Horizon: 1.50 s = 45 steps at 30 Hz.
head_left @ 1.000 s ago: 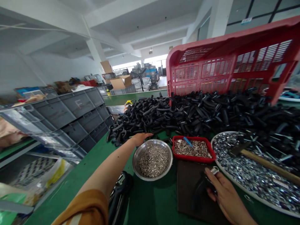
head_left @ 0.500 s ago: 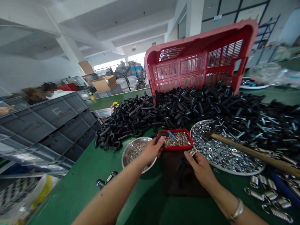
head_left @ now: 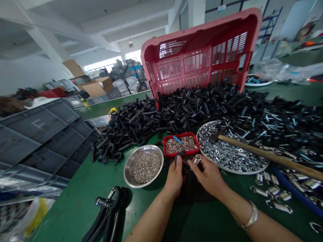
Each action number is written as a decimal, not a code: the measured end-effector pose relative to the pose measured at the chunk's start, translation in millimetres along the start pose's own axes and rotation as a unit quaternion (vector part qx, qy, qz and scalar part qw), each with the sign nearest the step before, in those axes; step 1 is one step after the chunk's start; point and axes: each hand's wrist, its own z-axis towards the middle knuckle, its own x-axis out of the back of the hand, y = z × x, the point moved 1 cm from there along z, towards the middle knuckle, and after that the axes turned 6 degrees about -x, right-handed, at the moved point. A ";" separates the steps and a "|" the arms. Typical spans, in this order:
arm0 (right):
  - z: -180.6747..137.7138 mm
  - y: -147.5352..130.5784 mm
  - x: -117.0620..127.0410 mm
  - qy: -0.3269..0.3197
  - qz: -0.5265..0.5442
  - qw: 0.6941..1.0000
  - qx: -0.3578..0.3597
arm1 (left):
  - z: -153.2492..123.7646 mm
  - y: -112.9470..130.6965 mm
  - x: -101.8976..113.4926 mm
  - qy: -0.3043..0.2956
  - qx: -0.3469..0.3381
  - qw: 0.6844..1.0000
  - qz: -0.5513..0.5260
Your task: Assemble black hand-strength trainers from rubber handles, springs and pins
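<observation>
My left hand (head_left: 174, 178) is closed on a black curved plastic handle (head_left: 179, 154), most of it hidden by the fingers. Close beside it, my right hand (head_left: 209, 176) pinches a metal coil spring (head_left: 196, 159) between thumb and fingers. Both hands are over a dark pad (head_left: 195, 196), just in front of a red tray (head_left: 182, 154) of small metal pins with a blue-handled tool lying in it. Left of my hands stands a steel bowl (head_left: 128, 173) of tiny metal parts.
Black handles (head_left: 136, 122) are heaped below a tipped red basket (head_left: 196, 33). A hammer (head_left: 262, 154) lies across a white plate (head_left: 236, 171) of metal pieces. Loose springs (head_left: 272, 191) lie at right, joined black handles (head_left: 111, 215) at front left. Grey crates (head_left: 40, 134) stand left.
My left hand has moved right with the black handle, from above the bowl's edge to beside my right hand. The spring stays in my right hand. The view has shifted, showing more joined handles.
</observation>
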 end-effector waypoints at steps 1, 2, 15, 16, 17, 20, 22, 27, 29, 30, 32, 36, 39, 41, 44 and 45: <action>-1.2 -0.3 -1.0 -0.005 -0.013 1.000 0.007 | -0.4 -1.0 0.5 0.004 0.016 1.000 -0.003; -2.7 -0.5 -2.1 -0.006 -0.020 1.000 0.010 | -0.5 -1.4 1.1 0.007 0.020 1.000 -0.006; -1.7 -5.3 3.0 0.016 -0.089 0.995 0.043 | -6.9 -10.2 1.7 -0.006 -0.058 0.997 0.043; -2.0 -5.4 3.4 0.010 -0.088 0.995 0.044 | -7.2 -10.9 1.3 -0.005 -0.042 0.998 0.041; -2.6 -5.6 3.8 0.004 -0.083 0.996 0.045 | -7.1 -11.5 1.1 0.001 -0.017 0.999 0.033; -5.4 -5.9 4.7 0.012 -0.070 0.997 0.040 | -5.3 -11.2 1.4 0.017 0.023 0.999 0.020; -7.2 -5.4 4.2 0.017 -0.076 0.996 0.036 | -4.1 -9.6 2.2 0.015 -0.003 0.999 0.029; -8.9 -1.4 -0.1 0.022 -0.089 0.995 0.034 | -5.2 -6.1 4.2 -0.001 -0.083 0.993 0.088; -8.0 0.5 -0.9 0.028 -0.107 0.993 0.031 | -6.8 -5.2 4.8 -0.006 -0.105 0.986 0.127; -7.1 1.1 -0.8 0.021 -0.121 0.992 0.033 | -7.5 -4.8 5.2 -0.011 -0.110 0.983 0.145; -4.8 1.5 0.4 -0.010 -0.147 0.988 0.041 | -8.8 -3.9 5.7 -0.026 -0.114 0.980 0.164; -0.1 -0.5 6.1 -0.081 -0.155 0.982 0.065 | -10.4 -0.9 6.0 -0.050 -0.097 0.986 0.126; 1.6 -1.4 10.5 -0.114 -0.170 0.978 0.034 | -11.1 0.8 5.3 -0.071 -0.057 0.992 0.084; 2.0 -1.5 12.9 -0.123 -0.182 0.975 0.016 | -11.4 1.4 4.9 -0.075 -0.042 0.994 0.072; 2.5 -2.0 15.3 -0.139 -0.186 0.973 0.012 | -11.2 1.6 4.4 -0.078 -0.038 0.994 0.070; 2.6 -2.3 15.7 -0.147 -0.185 0.972 0.014 | -11.0 1.5 4.2 -0.082 -0.039 0.993 0.071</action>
